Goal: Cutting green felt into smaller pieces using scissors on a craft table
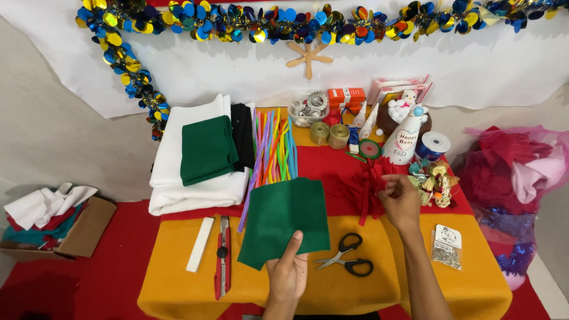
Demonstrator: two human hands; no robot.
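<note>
My left hand [288,274] pinches the near edge of a green felt sheet [284,216] and holds it flat above the orange table [178,249]. My right hand [400,201] reaches to the right and grips a red fringed felt piece [366,186] lying on the red strip of the table. Black-handled scissors [347,256] lie between my two hands, untouched.
Folded white, green and black felt [201,154] and coloured pipe cleaners [274,148] lie at the back left. A red box cutter [223,258] and white bar [200,243] lie front left. Ribbon spools, glue bottles and trinkets crowd the back right. A cardboard box [71,234] sits on the floor.
</note>
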